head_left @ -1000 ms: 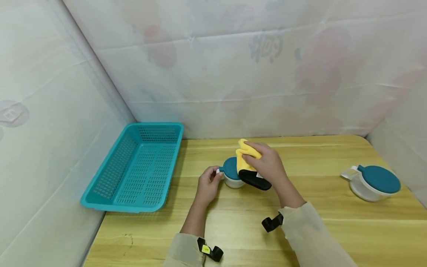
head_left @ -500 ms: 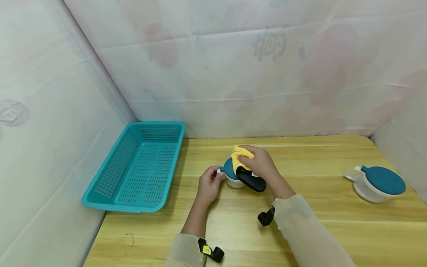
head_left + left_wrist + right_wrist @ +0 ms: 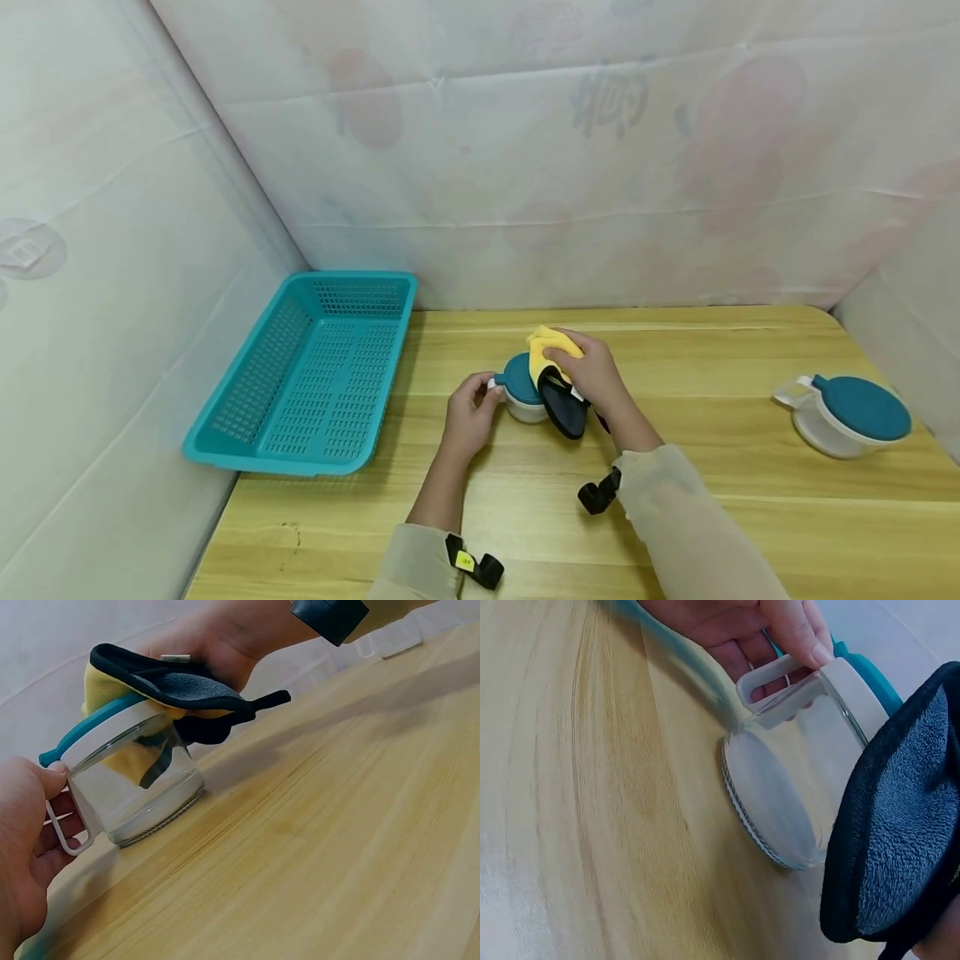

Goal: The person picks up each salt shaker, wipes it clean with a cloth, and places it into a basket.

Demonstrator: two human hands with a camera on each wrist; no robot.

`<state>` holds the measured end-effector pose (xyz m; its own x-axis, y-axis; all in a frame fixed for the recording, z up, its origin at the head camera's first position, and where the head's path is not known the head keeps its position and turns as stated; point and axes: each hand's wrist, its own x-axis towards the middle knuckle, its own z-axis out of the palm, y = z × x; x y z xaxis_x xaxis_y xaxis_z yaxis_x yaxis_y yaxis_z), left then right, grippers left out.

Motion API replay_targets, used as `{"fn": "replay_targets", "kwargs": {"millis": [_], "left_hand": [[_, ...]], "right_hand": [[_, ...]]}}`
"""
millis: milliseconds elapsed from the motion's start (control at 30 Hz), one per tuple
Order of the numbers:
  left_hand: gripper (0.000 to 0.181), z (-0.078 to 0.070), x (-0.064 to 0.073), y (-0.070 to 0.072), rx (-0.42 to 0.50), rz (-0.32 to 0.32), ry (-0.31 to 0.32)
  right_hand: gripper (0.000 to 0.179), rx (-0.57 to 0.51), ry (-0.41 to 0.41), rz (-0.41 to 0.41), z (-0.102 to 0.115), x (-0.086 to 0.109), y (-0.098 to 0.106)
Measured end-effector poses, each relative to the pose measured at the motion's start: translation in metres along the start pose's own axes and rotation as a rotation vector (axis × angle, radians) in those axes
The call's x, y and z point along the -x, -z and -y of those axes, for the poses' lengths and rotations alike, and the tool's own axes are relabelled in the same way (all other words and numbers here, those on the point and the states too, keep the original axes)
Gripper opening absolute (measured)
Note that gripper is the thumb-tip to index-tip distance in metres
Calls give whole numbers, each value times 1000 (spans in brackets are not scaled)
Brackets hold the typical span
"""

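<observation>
A clear glass jar [image 3: 127, 787] with a white collar, white handle and teal lid [image 3: 520, 377] stands upright on the wooden table. My left hand [image 3: 468, 417] pinches its handle [image 3: 769, 679] from the left, thumb near the lid's tab. On the jar's other side, my right hand [image 3: 596, 373] grips a bunched cloth [image 3: 553, 350], yellow on one face and dark grey with black edging on the other. That cloth lies against the right part of the lid and drapes down the jar's side; the right fingers are partly hidden behind it in the left wrist view.
At the left, a teal perforated plastic basket [image 3: 367, 450] stands on the table [image 3: 720, 533]. A second jar [image 3: 832, 429] with a teal lid and white handle is at the far right. Printed white fabric [image 3: 480, 167] hangs behind and beside the table.
My right hand with the cloth has moved left and slightly down over the lid, then back a little right. The cloth's grey face now shows. The left hand stays on the handle.
</observation>
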<state>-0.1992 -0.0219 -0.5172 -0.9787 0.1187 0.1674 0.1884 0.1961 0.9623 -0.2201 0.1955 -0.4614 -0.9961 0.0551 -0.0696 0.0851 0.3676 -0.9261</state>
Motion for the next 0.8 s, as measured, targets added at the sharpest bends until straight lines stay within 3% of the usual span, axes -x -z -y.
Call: {"fn": "replay_targets", "kwargs": {"millis": [333, 533, 800], "left_hand": [[22, 0, 0, -1, -3, -19, -27], [22, 0, -2, -2, -4, -23, -36], [22, 2, -3, -3, 16, -12, -40]], "right_hand": [[54, -95, -20, -106, -8, 4, -5], [57, -146, -93, -194, -14, 7, -9], [65, -161, -169, -194, -18, 16, 0]]}}
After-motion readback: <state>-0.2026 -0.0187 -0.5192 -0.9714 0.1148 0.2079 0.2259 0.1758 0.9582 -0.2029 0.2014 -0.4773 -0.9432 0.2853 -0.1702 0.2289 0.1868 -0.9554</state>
